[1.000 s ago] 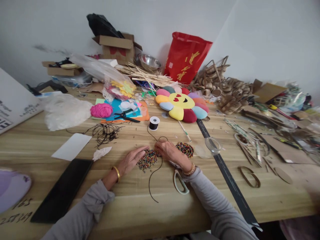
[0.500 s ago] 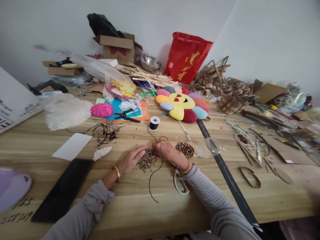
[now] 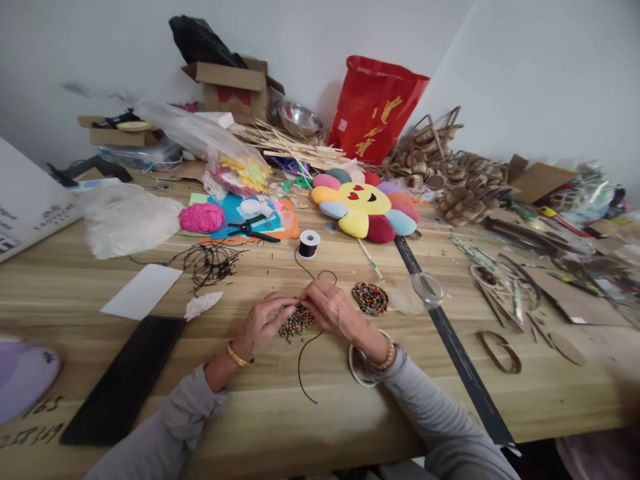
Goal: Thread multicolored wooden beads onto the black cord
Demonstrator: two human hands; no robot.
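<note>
Beads lie below frame centre, between left hand and right hand; we cannot tell what either grips.

Soft, muted light casts faint shadows, the metal bowl glints, and outer edges stretch and blur.

A bag (red) stands behind a cushion.

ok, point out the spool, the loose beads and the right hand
Spool (image 3: 308,250): head view, on its wound black cord.
Loose beads (image 3: 297,323): head view, middle of the visible pile.
Right hand (image 3: 333,308): head view, back of it.
</note>
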